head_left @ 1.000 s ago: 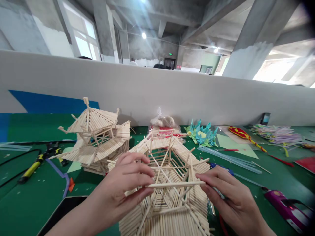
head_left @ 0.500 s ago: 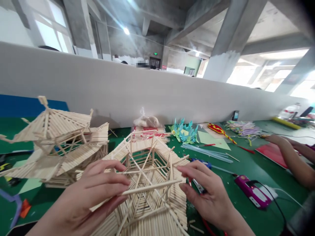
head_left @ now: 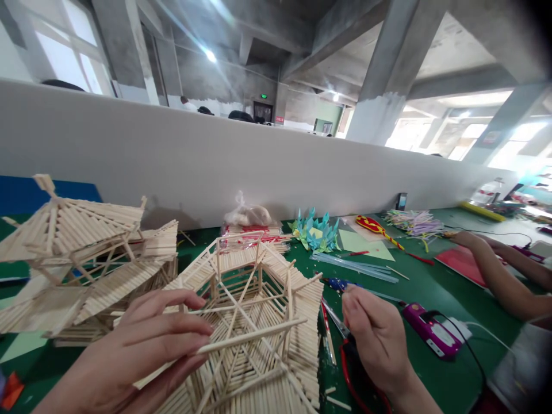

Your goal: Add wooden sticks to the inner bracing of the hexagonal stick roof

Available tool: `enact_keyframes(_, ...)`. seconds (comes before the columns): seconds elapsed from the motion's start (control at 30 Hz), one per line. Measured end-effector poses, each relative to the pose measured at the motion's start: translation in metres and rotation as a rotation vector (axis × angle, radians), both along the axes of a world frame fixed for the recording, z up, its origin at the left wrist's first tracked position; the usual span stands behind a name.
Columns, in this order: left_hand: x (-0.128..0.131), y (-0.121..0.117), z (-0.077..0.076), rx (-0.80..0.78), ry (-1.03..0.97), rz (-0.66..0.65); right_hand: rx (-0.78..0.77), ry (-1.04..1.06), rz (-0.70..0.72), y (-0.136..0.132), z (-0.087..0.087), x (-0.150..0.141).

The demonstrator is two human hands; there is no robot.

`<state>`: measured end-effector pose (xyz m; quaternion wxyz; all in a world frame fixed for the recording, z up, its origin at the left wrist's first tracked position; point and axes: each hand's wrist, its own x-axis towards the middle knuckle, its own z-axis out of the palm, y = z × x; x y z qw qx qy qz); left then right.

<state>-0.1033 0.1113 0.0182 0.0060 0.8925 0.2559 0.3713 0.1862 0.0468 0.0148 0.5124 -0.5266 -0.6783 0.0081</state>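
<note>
My left hand (head_left: pixel 172 333) pinches a thin wooden stick (head_left: pixel 254 335) by its near end. The stick slants across the front of an open wooden stick frame (head_left: pixel 297 339), a many-sided model with spokes crossing its top. My right hand (head_left: pixel 377 339) is closed to the right of the frame; what its fingers hold, if anything, is hidden. A blue glue gun (head_left: pixel 340 284) with a clear glue stick (head_left: pixel 386 295) lies just behind my right hand. Beside that hand, red-handled pliers (head_left: pixel 345 368) are partly covered by it.
A roofed stick model (head_left: pixel 99 224) stands at left. Behind are bagged sticks (head_left: pixel 254 236), a blue-green paper model (head_left: pixel 317 230) and glue sticks (head_left: pixel 356 265). A purple power strip (head_left: pixel 431 330) with cables lies at right, near another person's arm (head_left: pixel 495 282). A white partition (head_left: pixel 259 167) runs behind.
My right hand has moved away from the stick's far end and closed near the glue gun. My left hand still holds the stick. The view has shifted slightly right.
</note>
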Motion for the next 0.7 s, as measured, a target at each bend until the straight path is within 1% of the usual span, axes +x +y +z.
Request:
enact_keyframes(0.1,-0.005,0.002,0.003,-0.056,0.048,-0.046,-0.011,0.016,0.057,0.002,0.002,-0.003)
enact_keyframes(0.23,-0.004,-0.001,0.007,-0.111,0.0,-0.053,-0.074,0.022,0.197,0.001,0.005,-0.009)
enact_keyframes(0.3,-0.002,-0.003,0.009,-0.147,-0.033,-0.041,-0.098,0.016,0.244,0.001,0.004,-0.012)
enact_keyframes(0.47,0.003,-0.006,0.009,-0.164,-0.072,-0.003,-0.118,0.024,0.265,0.004,0.001,-0.017)
enact_keyframes(0.6,0.004,-0.007,0.009,-0.155,-0.072,0.023,-0.083,0.014,0.271,0.005,0.004,-0.02)
enact_keyframes(0.7,0.003,-0.005,0.006,-0.129,-0.078,0.03,-0.085,0.005,0.266,0.005,0.006,-0.021)
